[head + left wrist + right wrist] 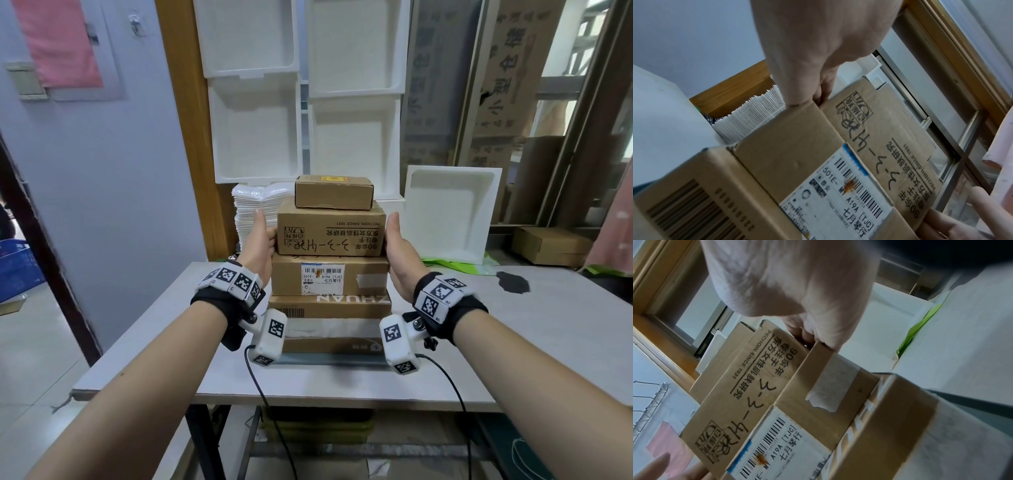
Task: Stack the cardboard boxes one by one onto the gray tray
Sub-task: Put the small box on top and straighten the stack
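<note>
A stack of several cardboard boxes stands on the gray tray at the middle of the white table. A small box is on top. Under it is a printed box with black handwriting. My left hand grips its left end, thumb up. My right hand grips its right end. The printed box rests on a box with a white shipping label. Lower boxes lie beneath; the wrist cameras partly hide the lowest one.
White foam trays lean against the back wall, and one stands at back right. A pile of white sheets sits behind the stack on the left. Another cardboard box lies far right. A dark stain marks the table.
</note>
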`<state>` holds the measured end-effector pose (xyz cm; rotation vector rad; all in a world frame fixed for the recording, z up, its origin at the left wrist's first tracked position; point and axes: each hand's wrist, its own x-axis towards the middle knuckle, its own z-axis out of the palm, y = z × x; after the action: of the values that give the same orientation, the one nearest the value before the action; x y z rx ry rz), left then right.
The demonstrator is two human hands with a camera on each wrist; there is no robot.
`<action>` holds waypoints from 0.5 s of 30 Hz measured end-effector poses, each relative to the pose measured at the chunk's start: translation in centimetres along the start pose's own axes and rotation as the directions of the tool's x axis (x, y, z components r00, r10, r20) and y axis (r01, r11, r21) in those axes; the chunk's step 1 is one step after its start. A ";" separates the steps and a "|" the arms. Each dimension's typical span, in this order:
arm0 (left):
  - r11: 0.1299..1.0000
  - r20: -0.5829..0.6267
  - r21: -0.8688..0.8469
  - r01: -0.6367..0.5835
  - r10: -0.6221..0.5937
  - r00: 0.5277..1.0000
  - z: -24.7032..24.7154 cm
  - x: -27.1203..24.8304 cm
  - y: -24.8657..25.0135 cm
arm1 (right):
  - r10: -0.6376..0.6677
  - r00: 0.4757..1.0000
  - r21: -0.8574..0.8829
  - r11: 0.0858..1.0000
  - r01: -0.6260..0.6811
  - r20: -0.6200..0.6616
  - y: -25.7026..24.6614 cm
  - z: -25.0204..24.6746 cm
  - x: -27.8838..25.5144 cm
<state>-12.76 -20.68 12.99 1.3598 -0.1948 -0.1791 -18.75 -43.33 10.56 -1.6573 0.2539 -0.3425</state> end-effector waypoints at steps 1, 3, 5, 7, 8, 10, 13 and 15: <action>1.000 0.001 -0.007 -0.001 0.001 1.000 0.0 -0.1 0.0 | -0.002 1.000 -0.008 1.000 0.002 -0.001 0.0 0.1 -0.1; 1.000 0.002 -0.013 -0.007 0.007 1.000 -0.1 -0.2 -0.1 | -0.010 1.000 -0.022 1.000 0.010 -0.006 -0.1 0.2 -0.4; 1.000 -0.004 -0.017 -0.011 0.011 1.000 -0.1 -0.3 -0.2 | -0.019 1.000 -0.034 0.999 0.018 -0.012 -0.4 0.4 -1.0; 1.000 0.002 -0.016 -0.013 0.013 1.000 0.0 -0.4 -0.1 | -0.021 1.000 -0.029 0.999 0.021 0.001 -1.0 0.5 -1.7; 1.000 0.009 -0.019 -0.011 0.011 1.000 0.1 -0.4 -0.1 | -0.016 1.000 -0.028 0.999 0.016 0.003 -1.1 0.5 -1.8; 1.000 0.012 -0.022 -0.004 0.004 1.000 -0.1 -0.3 -0.1 | -0.012 1.000 -0.026 1.000 0.012 0.000 -1.1 0.4 -1.8; 1.000 -0.016 -0.028 0.003 -0.004 1.000 -0.9 0.2 -0.4 | -0.018 1.000 0.010 1.000 0.018 0.007 -0.6 -0.1 -1.6; 0.999 -0.051 -0.030 0.031 -0.032 0.998 -1.5 0.2 -1.0 | -0.003 1.000 0.051 0.999 0.003 -0.003 0.0 -0.5 -1.5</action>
<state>-12.22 -19.54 11.74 1.3372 -0.1272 -0.1729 -20.29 -43.27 10.51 -1.6073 0.2428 -0.3506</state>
